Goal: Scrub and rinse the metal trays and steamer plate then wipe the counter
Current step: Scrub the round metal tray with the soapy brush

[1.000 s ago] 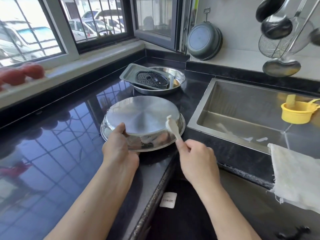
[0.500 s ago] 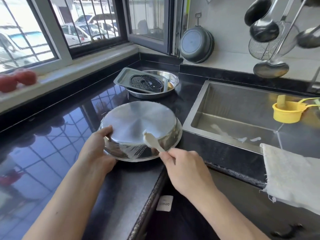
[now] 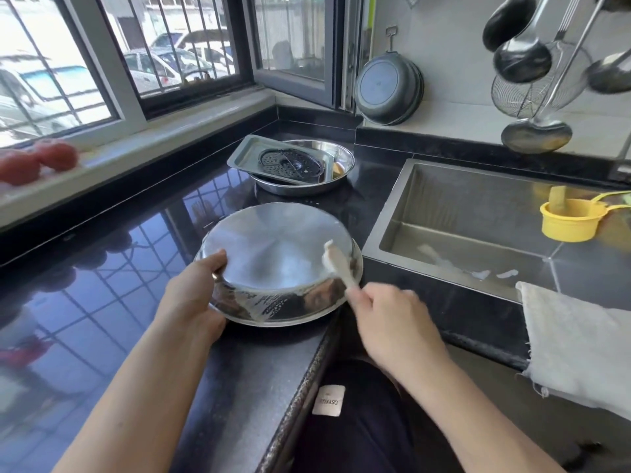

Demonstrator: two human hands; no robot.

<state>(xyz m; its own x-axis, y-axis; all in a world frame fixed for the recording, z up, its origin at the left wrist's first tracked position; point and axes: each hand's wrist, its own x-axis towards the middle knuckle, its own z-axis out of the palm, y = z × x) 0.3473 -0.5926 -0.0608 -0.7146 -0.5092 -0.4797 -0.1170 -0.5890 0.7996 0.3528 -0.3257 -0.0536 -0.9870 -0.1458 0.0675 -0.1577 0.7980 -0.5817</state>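
Observation:
A round metal tray (image 3: 273, 247) lies upside down on the black counter (image 3: 239, 380) near its front edge. My left hand (image 3: 193, 295) grips its left rim. My right hand (image 3: 392, 322) holds a pale brush (image 3: 336, 262) whose head presses on the tray's right side; soapy streaks run down the near wall. Farther back, a rectangular metal tray (image 3: 244, 153) and a dark perforated steamer plate (image 3: 290, 162) rest in a second round tray (image 3: 341, 162).
A steel sink (image 3: 478, 213) lies to the right, with a yellow scoop (image 3: 570, 220) on its edge and a white cloth (image 3: 577, 339) draped over the front. Ladles and a wire strainer (image 3: 526, 90) hang above. A dark pan (image 3: 387, 87) leans on the wall. Tomatoes (image 3: 37, 160) sit on the sill.
The brush has swept from the tray's near left wall over to its right side, leaving soapy streaks. My left hand has slid a little along the left rim.

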